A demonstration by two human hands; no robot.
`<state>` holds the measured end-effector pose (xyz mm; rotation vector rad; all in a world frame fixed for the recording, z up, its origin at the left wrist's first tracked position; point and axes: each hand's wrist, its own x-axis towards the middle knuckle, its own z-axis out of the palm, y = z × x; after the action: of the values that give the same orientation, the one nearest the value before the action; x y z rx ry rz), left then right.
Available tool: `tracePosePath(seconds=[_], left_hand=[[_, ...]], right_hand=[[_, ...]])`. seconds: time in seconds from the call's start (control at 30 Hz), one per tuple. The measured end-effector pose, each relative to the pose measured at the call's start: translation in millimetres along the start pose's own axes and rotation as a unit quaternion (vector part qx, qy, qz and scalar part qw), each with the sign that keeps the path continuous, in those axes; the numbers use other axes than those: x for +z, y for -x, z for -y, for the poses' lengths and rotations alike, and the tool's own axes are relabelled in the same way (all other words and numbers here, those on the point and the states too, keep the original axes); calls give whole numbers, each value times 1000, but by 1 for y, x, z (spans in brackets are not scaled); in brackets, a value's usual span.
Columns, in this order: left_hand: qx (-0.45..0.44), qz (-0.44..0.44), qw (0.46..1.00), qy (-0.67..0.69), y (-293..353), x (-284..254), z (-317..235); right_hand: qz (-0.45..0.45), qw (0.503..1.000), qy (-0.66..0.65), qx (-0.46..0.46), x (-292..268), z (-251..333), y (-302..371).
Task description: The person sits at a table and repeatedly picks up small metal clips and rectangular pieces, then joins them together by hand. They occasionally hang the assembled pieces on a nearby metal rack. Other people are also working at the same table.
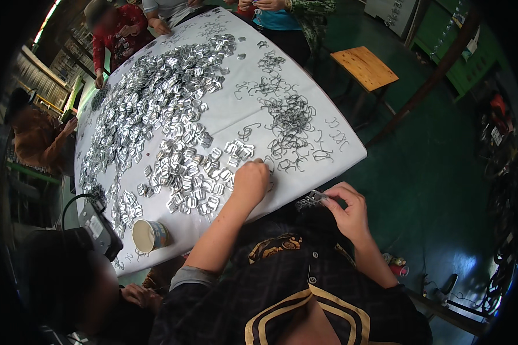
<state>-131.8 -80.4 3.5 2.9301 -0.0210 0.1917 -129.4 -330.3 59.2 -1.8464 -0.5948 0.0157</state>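
My left hand [251, 181] reaches over the near edge of the white-covered table [224, 115], its fingers closed and pointing down. Whatever is between those fingertips is hidden. It is between a spread of small silver metal buckles [190, 178] and a pile of thin bent wire hooks [290, 118]. Off the table's near right edge, my right hand [349, 208] pinches a small cluster of metal pieces [312, 199] between thumb and fingers. The cluster is silver and dark, and its exact make-up is too small to tell.
A paper cup [149, 236] stands at the table's near left corner. Behind it a person in dark clothes [57, 276] sits close on my left. Several other people are around the far side. A wooden stool [364, 68] stands beyond the right edge, on green floor.
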Motion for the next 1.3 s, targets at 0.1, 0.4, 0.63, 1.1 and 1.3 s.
tracePosePath(seconds=[0.1,0.4,0.63,1.1,1.3], left_hand=[[-49,-105,988,102,-22,1,2],[-114,-54,992,13,-51,17,-12],[-120,-68,978,159,-45,-5,4],[63,-9,818,571,30,-42,-65],[-50,-22,741,669,20,-29,-50]], right_hand=[[1,1000,2,3,-1,2,1],[-13,1000,12,-4,-4,-3,4],[-27,1000,8,-1,-3,-5,6],[-6,1000,13,4,7,-4,1],[-14,999,32,20,15,-10,-6]])
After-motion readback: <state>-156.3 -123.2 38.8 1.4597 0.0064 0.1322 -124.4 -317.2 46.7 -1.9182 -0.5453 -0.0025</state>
